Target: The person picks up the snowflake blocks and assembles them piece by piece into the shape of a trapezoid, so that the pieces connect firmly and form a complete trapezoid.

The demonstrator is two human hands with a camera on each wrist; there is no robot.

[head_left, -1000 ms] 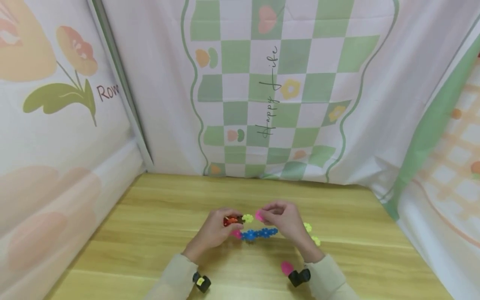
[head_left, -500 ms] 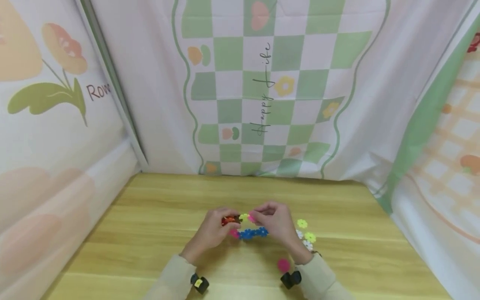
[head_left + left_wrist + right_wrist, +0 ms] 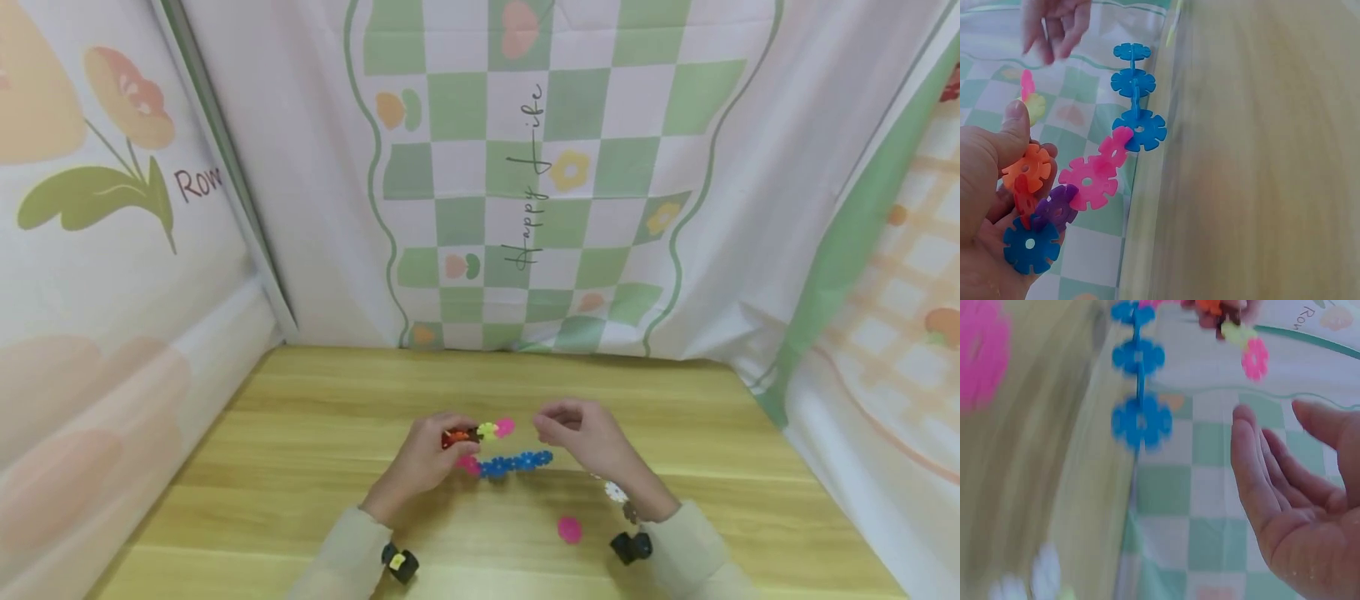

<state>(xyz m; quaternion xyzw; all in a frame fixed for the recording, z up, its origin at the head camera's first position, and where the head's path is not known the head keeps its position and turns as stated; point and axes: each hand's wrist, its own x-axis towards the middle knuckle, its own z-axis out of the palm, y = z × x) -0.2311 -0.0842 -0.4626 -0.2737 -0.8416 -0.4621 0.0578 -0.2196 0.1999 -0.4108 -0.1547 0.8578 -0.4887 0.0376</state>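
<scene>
My left hand point(image 3: 423, 458) grips a chain of slotted, flower-shaped plastic discs. In the left wrist view an orange disc point(image 3: 1026, 167) lies under the thumb, with red, purple and blue discs point(image 3: 1031, 245) against the palm. One end runs through pink discs point(image 3: 1087, 182) to several linked blue discs point(image 3: 1140, 130). Past the thumb, the other end carries a yellow disc point(image 3: 487, 431) with a pink disc point(image 3: 506, 427) joined to its tip. My right hand point(image 3: 585, 433) is apart from the chain, right of the pink tip. Its fingers and thumb stand apart with nothing between them point(image 3: 1297, 481).
A loose pink disc point(image 3: 569, 529) lies on the wooden table point(image 3: 337, 533) near the right wrist. White discs point(image 3: 616, 492) lie partly hidden under the right forearm. A checked curtain point(image 3: 525, 208) hangs along the table's back edge, with more cloth at both sides.
My right hand brought the pink disc left to the yellow disc, then let go and drew back right. The pink disc stays on the chain. My left hand keeps its hold.
</scene>
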